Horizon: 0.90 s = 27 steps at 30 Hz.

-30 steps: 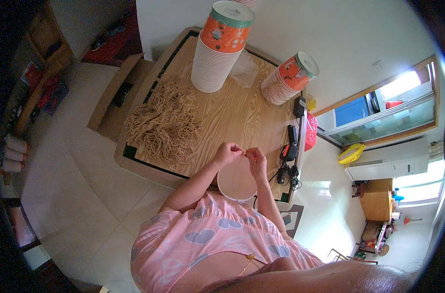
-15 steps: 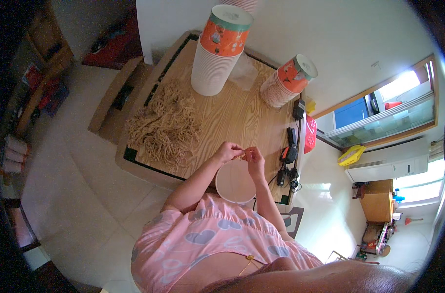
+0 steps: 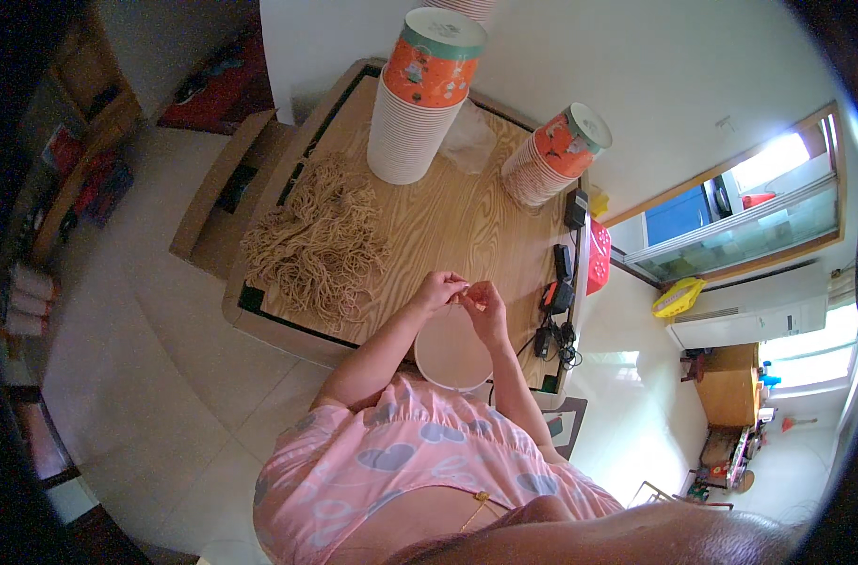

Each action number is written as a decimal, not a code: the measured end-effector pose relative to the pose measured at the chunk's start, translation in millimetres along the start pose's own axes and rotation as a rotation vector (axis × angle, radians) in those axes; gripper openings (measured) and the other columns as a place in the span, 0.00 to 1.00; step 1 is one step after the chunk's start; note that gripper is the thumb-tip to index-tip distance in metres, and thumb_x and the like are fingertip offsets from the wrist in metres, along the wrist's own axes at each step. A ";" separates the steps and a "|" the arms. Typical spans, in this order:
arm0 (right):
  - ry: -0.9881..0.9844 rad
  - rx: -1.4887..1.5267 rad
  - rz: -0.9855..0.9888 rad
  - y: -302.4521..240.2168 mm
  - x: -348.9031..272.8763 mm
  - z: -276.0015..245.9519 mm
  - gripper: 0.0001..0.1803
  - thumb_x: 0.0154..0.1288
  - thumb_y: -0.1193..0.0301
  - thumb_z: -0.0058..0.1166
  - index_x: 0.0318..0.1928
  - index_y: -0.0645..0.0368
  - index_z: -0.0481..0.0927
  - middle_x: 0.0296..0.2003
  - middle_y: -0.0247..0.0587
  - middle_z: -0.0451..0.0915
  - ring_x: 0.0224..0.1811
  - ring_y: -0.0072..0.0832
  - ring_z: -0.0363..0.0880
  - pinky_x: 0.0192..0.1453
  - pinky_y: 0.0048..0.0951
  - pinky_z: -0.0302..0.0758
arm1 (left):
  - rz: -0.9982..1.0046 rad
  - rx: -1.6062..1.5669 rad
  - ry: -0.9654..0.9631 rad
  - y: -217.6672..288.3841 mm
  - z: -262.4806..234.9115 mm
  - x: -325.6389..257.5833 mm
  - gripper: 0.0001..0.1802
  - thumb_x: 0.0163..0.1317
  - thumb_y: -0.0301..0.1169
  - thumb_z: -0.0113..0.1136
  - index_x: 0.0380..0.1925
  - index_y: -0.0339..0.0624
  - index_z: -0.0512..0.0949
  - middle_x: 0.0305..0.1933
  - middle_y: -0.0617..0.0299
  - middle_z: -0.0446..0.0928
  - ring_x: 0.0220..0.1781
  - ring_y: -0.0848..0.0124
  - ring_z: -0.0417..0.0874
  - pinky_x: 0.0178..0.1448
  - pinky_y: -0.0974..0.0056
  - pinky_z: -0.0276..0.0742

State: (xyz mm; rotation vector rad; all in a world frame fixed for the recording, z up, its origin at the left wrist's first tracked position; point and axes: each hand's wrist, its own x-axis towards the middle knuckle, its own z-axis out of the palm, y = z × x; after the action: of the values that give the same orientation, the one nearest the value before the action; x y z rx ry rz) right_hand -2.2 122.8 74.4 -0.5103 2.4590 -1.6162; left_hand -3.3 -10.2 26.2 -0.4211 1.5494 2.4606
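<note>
Close to my body, at the table's near edge, a white paper bucket [image 3: 453,353] shows its pale round inside. At its far rim, my left hand [image 3: 441,291] and my right hand [image 3: 486,312] meet with fingertips pinched together. Whatever lies between the fingers is too small to make out. Left of my hands spreads a loose heap of tan twine [image 3: 321,240]. Beyond it rises a tall stack of upside-down paper buckets [image 3: 418,118], the top one orange and green. A shorter stack of similar buckets [image 3: 556,155] stands to the right.
The wood-grain table [image 3: 448,221] has a clear plastic bag [image 3: 469,141] between the stacks. Black power adapters and cables [image 3: 556,320] line its right edge, beside a red plastic basket [image 3: 598,256]. An open cardboard box [image 3: 224,202] sits off the left side.
Both hands shift very slightly left, and the fingertips change their pinch at the bucket's rim. The stacks and the twine heap stay in place.
</note>
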 end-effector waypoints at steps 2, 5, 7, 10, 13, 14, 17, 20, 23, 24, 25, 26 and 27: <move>-0.007 -0.001 -0.019 -0.8 0.0 -0.6 0.09 0.52 0.80 0.55 0.33 0.60 0.69 0.27 0.30 0.72 0.30 0.16 0.70 0.37 0.19 0.69 | -0.033 -0.051 0.003 0.4 -2.1 0.5 0.05 0.52 0.28 0.58 0.26 0.38 0.77 0.19 0.67 0.73 0.17 0.80 0.70 0.21 0.75 0.64; -0.002 0.031 0.022 7.5 0.2 -3.3 0.08 0.52 0.81 0.54 0.32 0.60 0.69 0.28 0.30 0.73 0.31 0.17 0.70 0.38 0.19 0.69 | -0.018 -0.047 0.011 -2.1 -5.4 3.1 0.04 0.52 0.28 0.58 0.25 0.39 0.77 0.18 0.68 0.72 0.17 0.80 0.69 0.20 0.75 0.64; 0.000 0.024 -0.030 10.3 0.0 -4.7 0.06 0.52 0.82 0.52 0.31 0.61 0.72 0.27 0.31 0.73 0.30 0.18 0.71 0.37 0.20 0.69 | -0.035 -0.050 0.027 -1.9 -2.6 2.1 0.07 0.51 0.33 0.61 0.25 0.42 0.76 0.15 0.70 0.70 0.14 0.81 0.66 0.17 0.74 0.60; 0.043 -0.127 -0.044 -4.6 -3.5 0.2 0.06 0.52 0.83 0.50 0.30 0.61 0.75 0.28 0.35 0.74 0.30 0.21 0.73 0.35 0.21 0.70 | 0.012 -0.021 0.013 -4.9 -7.3 -0.7 0.07 0.50 0.32 0.61 0.26 0.41 0.76 0.14 0.70 0.69 0.13 0.81 0.65 0.17 0.74 0.60; 0.079 -0.231 -0.076 -15.0 -6.0 0.7 0.06 0.51 0.83 0.50 0.31 0.62 0.77 0.27 0.42 0.75 0.30 0.30 0.76 0.35 0.26 0.74 | 0.024 0.212 0.094 1.4 -9.7 -5.2 0.06 0.48 0.30 0.61 0.24 0.38 0.78 0.18 0.66 0.74 0.20 0.79 0.71 0.25 0.71 0.67; 0.082 -0.231 -0.076 -15.8 -6.6 0.2 0.06 0.51 0.83 0.50 0.31 0.62 0.77 0.27 0.42 0.75 0.30 0.30 0.76 0.35 0.26 0.74 | 0.024 0.213 0.092 3.3 -10.0 -6.7 0.06 0.48 0.30 0.61 0.24 0.38 0.78 0.18 0.66 0.74 0.20 0.79 0.71 0.25 0.71 0.67; 0.101 -0.241 -0.086 -15.4 -8.0 -0.7 0.08 0.50 0.83 0.50 0.32 0.62 0.77 0.28 0.42 0.75 0.31 0.33 0.77 0.35 0.28 0.75 | 0.069 0.342 0.080 7.6 -10.4 -10.0 0.08 0.47 0.30 0.62 0.24 0.36 0.79 0.21 0.63 0.77 0.23 0.77 0.74 0.29 0.69 0.70; 0.112 -0.238 -0.129 -6.8 -6.1 0.3 0.07 0.53 0.82 0.49 0.32 0.60 0.77 0.28 0.40 0.75 0.31 0.29 0.76 0.34 0.24 0.73 | 0.083 0.392 0.077 5.1 -10.9 -8.3 0.08 0.45 0.30 0.63 0.24 0.36 0.79 0.22 0.61 0.78 0.24 0.76 0.75 0.31 0.69 0.70; 0.207 0.021 0.044 0.9 1.1 2.1 0.05 0.57 0.78 0.49 0.34 0.59 0.78 0.28 0.30 0.75 0.28 0.18 0.70 0.32 0.20 0.69 | 0.237 0.439 0.056 -7.7 -14.0 1.1 0.08 0.46 0.30 0.62 0.24 0.37 0.79 0.22 0.61 0.78 0.24 0.78 0.75 0.31 0.70 0.71; 0.140 0.128 0.093 -0.3 5.7 -0.8 0.05 0.58 0.76 0.50 0.34 0.60 0.78 0.28 0.29 0.75 0.28 0.16 0.69 0.32 0.19 0.68 | 0.212 0.416 0.051 -10.5 -15.2 2.8 0.08 0.46 0.31 0.63 0.24 0.37 0.79 0.22 0.61 0.78 0.24 0.78 0.75 0.30 0.70 0.71; 0.071 0.235 0.141 -1.5 9.4 -3.1 0.05 0.59 0.74 0.51 0.35 0.60 0.78 0.29 0.27 0.76 0.29 0.14 0.67 0.33 0.18 0.67 | 0.187 0.393 0.046 -13.3 -16.8 4.3 0.09 0.47 0.32 0.63 0.24 0.37 0.79 0.21 0.62 0.78 0.24 0.78 0.76 0.30 0.70 0.71; 0.077 0.234 0.142 2.7 11.7 -7.4 0.05 0.59 0.74 0.51 0.35 0.60 0.78 0.29 0.27 0.76 0.29 0.14 0.67 0.33 0.18 0.67 | 0.187 0.394 0.041 -10.1 -13.8 3.4 0.09 0.47 0.32 0.63 0.24 0.37 0.79 0.21 0.62 0.78 0.24 0.78 0.76 0.30 0.70 0.71; 0.028 0.176 0.156 6.9 14.1 -10.8 0.06 0.58 0.73 0.52 0.35 0.60 0.78 0.29 0.27 0.76 0.28 0.13 0.68 0.33 0.18 0.67 | 0.223 0.421 0.035 -7.1 -11.0 2.0 0.09 0.46 0.32 0.64 0.24 0.37 0.80 0.21 0.62 0.78 0.24 0.79 0.76 0.30 0.71 0.71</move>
State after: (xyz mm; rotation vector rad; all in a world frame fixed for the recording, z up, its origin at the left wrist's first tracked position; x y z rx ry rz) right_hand -20.0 129.4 73.3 -0.2658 2.2828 -1.7628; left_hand -1.5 -17.1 15.1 -0.2286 2.1647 2.1887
